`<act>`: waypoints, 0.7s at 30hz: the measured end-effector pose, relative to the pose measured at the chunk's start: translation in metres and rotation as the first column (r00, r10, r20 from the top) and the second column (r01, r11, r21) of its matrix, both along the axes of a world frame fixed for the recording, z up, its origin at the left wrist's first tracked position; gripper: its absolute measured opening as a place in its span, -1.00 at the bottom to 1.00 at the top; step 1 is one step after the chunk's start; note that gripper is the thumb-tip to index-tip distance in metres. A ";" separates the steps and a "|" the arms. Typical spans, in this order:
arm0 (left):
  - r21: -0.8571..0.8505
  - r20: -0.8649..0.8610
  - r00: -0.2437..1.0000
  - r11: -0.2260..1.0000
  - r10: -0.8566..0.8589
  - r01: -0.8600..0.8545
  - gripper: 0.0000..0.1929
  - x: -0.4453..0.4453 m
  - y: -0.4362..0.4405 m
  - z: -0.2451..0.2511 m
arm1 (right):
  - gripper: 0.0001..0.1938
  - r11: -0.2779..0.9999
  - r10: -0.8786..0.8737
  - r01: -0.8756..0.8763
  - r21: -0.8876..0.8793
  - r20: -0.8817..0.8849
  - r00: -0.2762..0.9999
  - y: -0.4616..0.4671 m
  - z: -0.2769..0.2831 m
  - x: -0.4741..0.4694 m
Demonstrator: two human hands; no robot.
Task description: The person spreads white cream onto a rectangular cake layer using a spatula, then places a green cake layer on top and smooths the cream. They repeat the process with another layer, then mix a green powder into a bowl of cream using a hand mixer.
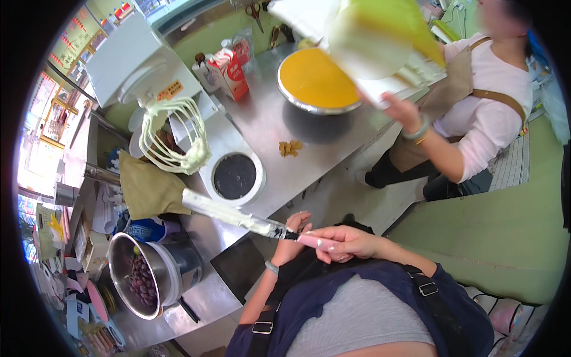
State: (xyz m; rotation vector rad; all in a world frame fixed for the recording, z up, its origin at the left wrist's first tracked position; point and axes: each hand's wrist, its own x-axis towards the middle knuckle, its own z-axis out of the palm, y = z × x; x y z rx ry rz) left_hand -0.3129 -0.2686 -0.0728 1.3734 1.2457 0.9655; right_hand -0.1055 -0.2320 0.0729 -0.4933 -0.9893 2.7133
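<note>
My right hand (345, 243) is closed on the pink handle of a long icing spatula (236, 218), whose metal blade is smeared with pale cream and points left. Just behind the handle is my left hand (292, 236), partly hidden; its fingers look bent, and whether it touches anything is unclear. Beyond the blade's tip hangs a cream-coated whisk (174, 134) on a stand mixer (134, 67). The mixer's round bowl seat (235, 176) holds no bowl. Farther back, a round orange-yellow cake or filling (316, 78) sits in a metal-rimmed round pan or turntable.
At right a co-worker (473, 98) holds a blurred white and yellow-green object (374, 40) over the steel table (267, 129). Red and white cartons (229, 73) stand by the wall. A steel bowl of grapes (142, 279) is at lower left, near an olive cloth (151, 187).
</note>
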 end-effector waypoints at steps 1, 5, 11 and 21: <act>-0.008 -0.019 1.000 1.000 0.015 -0.015 -0.66 0.003 0.001 -0.003 | -0.36 0.999 -0.029 0.030 -0.037 0.013 0.999 -0.002 -0.003 0.003; -0.009 0.010 1.000 1.000 -0.027 0.027 -0.67 0.018 0.012 -0.006 | -0.42 0.987 -0.133 0.131 -0.089 -0.020 0.991 -0.002 -0.009 0.025; -0.066 0.056 0.989 0.987 -0.140 0.144 -0.65 0.060 0.049 0.002 | -0.33 0.942 -0.301 0.291 -0.168 -0.038 0.953 0.018 -0.010 0.076; -0.198 -0.110 0.935 0.929 -0.338 0.312 -0.67 0.210 0.149 0.014 | -0.37 0.775 -0.632 0.613 -0.153 -0.169 0.756 0.118 -0.002 0.239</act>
